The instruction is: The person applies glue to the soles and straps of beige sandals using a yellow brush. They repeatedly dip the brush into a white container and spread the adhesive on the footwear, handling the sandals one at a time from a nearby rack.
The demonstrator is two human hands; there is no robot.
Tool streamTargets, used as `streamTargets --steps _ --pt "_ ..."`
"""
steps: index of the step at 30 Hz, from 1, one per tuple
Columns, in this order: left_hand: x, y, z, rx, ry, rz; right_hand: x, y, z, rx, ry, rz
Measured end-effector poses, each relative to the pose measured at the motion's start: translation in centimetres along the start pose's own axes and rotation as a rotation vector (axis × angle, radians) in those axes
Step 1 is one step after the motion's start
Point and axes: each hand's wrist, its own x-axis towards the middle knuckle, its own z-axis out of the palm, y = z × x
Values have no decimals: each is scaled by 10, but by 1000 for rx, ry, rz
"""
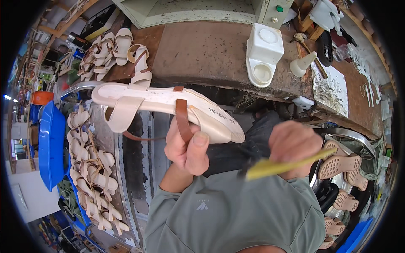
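Centrally, as I read it from my remote head view, the left hand (187,147) grasps a cream sandal (158,103) from below, thumb and fingers closed at its brown strap (182,120); the sandal is raised at the near edge of the bench (198,55), left of that edge's middle, toe pointing left. The right hand (294,143) is clenched round a yellow tool (272,168), right of the sandal and apart from it; blur hides the tool's dark tip from me. On the bench, more cream sandals (123,46) lie heaped toward the left edge; a white dispenser (265,48) stands near the front edge, right of centre, a white conical bottle (302,65) to its right
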Motion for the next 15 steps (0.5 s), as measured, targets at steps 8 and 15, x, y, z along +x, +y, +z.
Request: streamTargets --steps 8,15 --pt "2 -4 2 -178 41 -199 4 0 -13 265 77 245" --pt "12 -25 -9 -519 2 -338 3 12 -13 312 6 475"
